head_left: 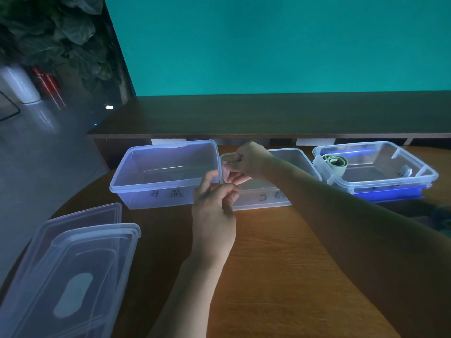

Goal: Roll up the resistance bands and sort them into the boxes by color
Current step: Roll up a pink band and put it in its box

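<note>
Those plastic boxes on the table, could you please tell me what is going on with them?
A person is working with both hands over the middle box. The right hand and left hand both have curled fingers pinching something small; it is too hidden to name. The left box looks empty. The right box already holds a rolled pale green band. Two lids lie stacked at the table's near left.

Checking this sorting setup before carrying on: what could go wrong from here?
The band pinched between the left hand and right hand is barely visible, so it might unroll once released. The dim bluish light could hide colors, risking the wrong box: B or C.
</note>
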Motion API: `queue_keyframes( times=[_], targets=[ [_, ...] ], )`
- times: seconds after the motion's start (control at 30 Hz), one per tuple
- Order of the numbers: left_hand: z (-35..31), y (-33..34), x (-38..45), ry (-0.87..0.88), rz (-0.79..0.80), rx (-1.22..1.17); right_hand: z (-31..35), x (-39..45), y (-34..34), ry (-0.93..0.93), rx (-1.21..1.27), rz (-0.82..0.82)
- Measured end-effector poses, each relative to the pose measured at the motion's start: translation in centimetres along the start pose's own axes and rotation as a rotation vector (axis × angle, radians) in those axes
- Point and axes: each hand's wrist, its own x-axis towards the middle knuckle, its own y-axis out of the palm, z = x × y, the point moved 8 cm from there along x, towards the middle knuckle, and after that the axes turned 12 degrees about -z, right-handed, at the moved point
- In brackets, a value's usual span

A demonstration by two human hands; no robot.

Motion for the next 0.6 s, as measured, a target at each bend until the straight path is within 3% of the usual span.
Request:
queue_keyframes(
  times=[0.17,0.6],
  targets=[
    [0.2,0.1,-0.1,-0.003,0.008,-0.01,-0.3,-0.3,-0.1,0.134,0.096,-0.035],
    [0.8,0.2,-0.3,-0.006,0.004,-0.007,-1.5,-0.6,-0.7,0.169,0.147,-0.003]
  ],
)
